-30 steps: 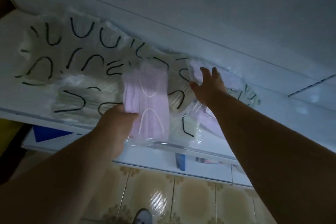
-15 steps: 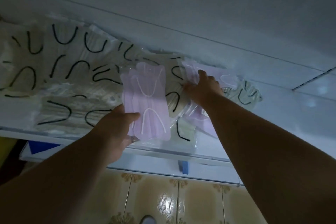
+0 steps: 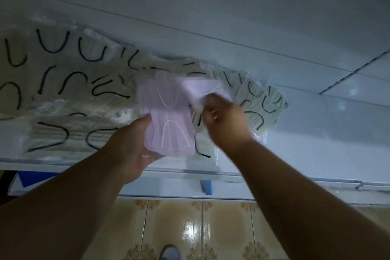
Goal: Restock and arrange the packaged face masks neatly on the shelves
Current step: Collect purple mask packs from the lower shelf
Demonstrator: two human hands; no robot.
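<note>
Packaged face masks with black ear loops [image 3: 63,95] lie in a wide, overlapping layer on the white shelf [image 3: 316,143], from the left edge of my view to a little past the middle. I see my left hand [image 3: 130,150] raised in front of this layer; it holds a pink mask pack [image 3: 166,116] from below, the thumb lying along the left edge of the pack and the fingers hidden behind it. The pack stands almost upright and its white loops face me. My right hand [image 3: 223,120] is just beside it, on the right, and is blurred. Its fingers are curled around a second pink pack [image 3: 202,88], which is tilted and sticks out above the knuckles, near the top of the first pack; I cannot tell if the two packs touch. Both forearms reach upward from the lower corners of the view.

The shelf has a pale front edge, with a small blue tag [image 3: 205,187] under it. Above the shelf is a white panelled surface [image 3: 232,6] with thin dark seams. Below, the floor has glossy beige tiles [image 3: 175,228] with a brown ornament, and the tip of a grey shoe [image 3: 169,253] shows at the bottom.
</note>
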